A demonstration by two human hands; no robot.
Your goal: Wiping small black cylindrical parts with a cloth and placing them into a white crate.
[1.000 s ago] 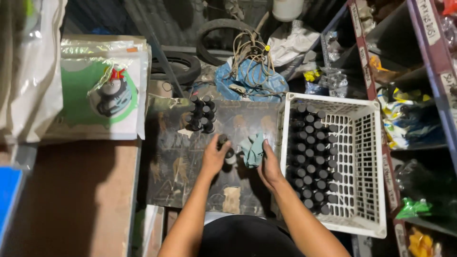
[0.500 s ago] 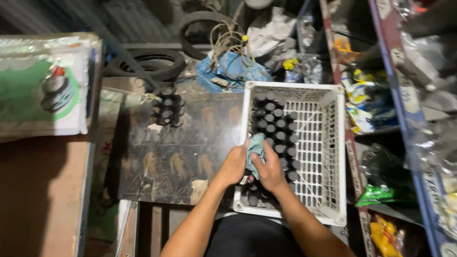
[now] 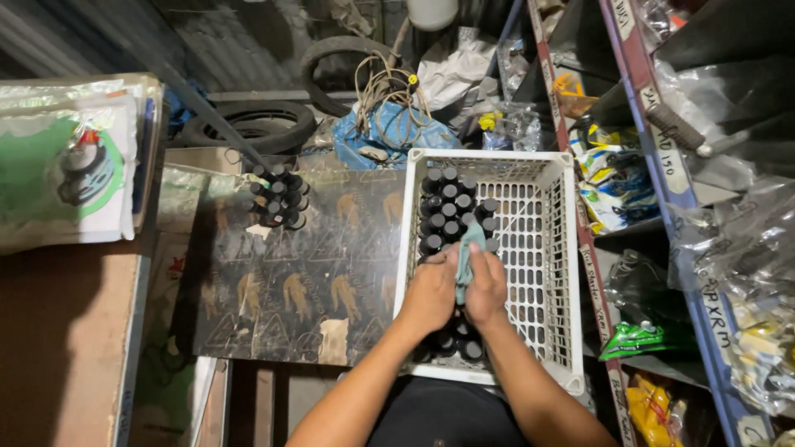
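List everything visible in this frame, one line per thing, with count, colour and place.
crate: one, white plastic lattice, centre right on the floor
bottles in crate: many, dark with black caps, packed along the crate's left side
bottles on board: a small cluster, dark, on the board's upper left corner
board: one, dark with faded printed figures, left of the crate
cloth: one, pale blue-green, between the two hands
tyres: two, black, beyond the board
blue bag: one, with coiled cord on top, behind the crate
shelf rack: one, at right, holding packets in clear bags
left hand: over the crate, on the cloth
right hand: over the crate, gripping the cloth
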